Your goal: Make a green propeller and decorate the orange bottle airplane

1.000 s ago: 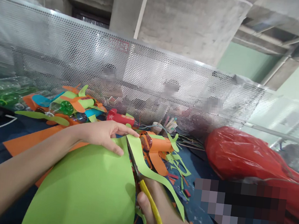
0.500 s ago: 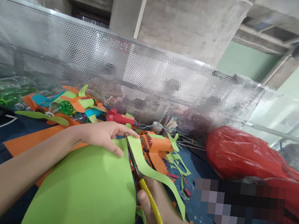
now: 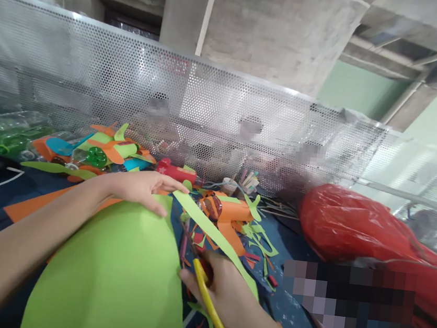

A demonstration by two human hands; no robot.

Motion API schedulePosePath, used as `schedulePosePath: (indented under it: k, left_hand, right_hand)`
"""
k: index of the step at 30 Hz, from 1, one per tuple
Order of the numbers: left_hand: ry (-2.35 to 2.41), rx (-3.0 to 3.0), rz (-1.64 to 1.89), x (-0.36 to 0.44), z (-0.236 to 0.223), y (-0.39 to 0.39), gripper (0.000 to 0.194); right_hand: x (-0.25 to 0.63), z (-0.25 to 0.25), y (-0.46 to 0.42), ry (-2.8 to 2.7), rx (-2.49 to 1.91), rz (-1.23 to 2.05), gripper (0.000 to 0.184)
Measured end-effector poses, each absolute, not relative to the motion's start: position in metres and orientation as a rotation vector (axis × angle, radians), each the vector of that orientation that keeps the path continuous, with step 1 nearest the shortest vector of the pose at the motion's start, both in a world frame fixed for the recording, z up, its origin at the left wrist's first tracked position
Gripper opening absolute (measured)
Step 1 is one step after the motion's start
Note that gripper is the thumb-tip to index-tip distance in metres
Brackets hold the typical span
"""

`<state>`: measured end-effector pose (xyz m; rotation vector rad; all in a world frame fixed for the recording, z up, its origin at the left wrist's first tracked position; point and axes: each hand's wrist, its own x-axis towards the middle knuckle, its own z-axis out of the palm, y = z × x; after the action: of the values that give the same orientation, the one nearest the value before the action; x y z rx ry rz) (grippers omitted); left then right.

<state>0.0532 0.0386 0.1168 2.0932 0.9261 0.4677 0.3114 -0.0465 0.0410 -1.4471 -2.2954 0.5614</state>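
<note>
My left hand (image 3: 139,189) grips the top of a large light-green paper sheet (image 3: 115,273), thumb on its near face. Its fingertips reach the upper end of a narrow green paper strip (image 3: 211,226). A gap now separates strip and sheet, whose right edge is curved. My right hand (image 3: 224,286) holds scissors with a yellow handle (image 3: 203,294). Their blades, blurred, point up and away below the strip, clear of the sheet. The strip runs over my right hand and hangs down beyond it.
Behind my hands lie an orange-and-green paper-covered bottle model (image 3: 233,208), a red bottle (image 3: 176,171) and more bottle models (image 3: 113,149). Green paper scraps (image 3: 263,240) litter the blue table. A red plastic bag (image 3: 353,227) sits right, before a perforated metal screen (image 3: 218,95).
The strip has come apart from the sheet. My right hand drew the scissors down and left, away from the cut's top. My left hand shifted slightly left with the sheet.
</note>
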Motion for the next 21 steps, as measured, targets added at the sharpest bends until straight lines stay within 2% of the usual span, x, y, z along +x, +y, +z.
schedulePosePath:
  k: [3, 5, 10, 12, 14, 18, 21]
  left_hand:
    - [1.241, 2.226, 0.405, 0.027, 0.113, 0.05, 0.067]
    - [1.372, 2.204, 0.416, 0.007, 0.109, 0.057, 0.067]
    - [1.619, 2.134, 0.548, -0.03, 0.104, 0.067, 0.056]
    - [1.665, 2.112, 0.645, -0.035, 0.104, 0.069, 0.046]
    - [1.68, 2.085, 0.797, -0.032, 0.106, 0.071, 0.039]
    - [1.541, 1.994, 1.12, -0.01, 0.113, 0.069, 0.037]
    - [1.308, 1.94, 1.239, 0.016, 0.119, 0.059, 0.04]
  right_hand:
    - [0.311, 0.035, -0.043, -2.318, -1.639, 0.368, 0.024]
    - [0.311, 0.031, -0.04, -2.324, -1.663, 0.392, 0.018]
    - [0.308, 0.031, -0.047, -2.294, -1.546, 0.501, 0.033]
    - [0.306, 0.033, -0.053, -2.312, -1.482, 0.524, 0.03]
    - [0.303, 0.034, -0.058, -2.365, -1.451, 0.537, 0.025]
    - [0.301, 0.033, -0.062, -2.483, -1.423, 0.443, 0.015]
    - [0.302, 0.031, -0.059, -2.518, -1.429, 0.329, 0.02]
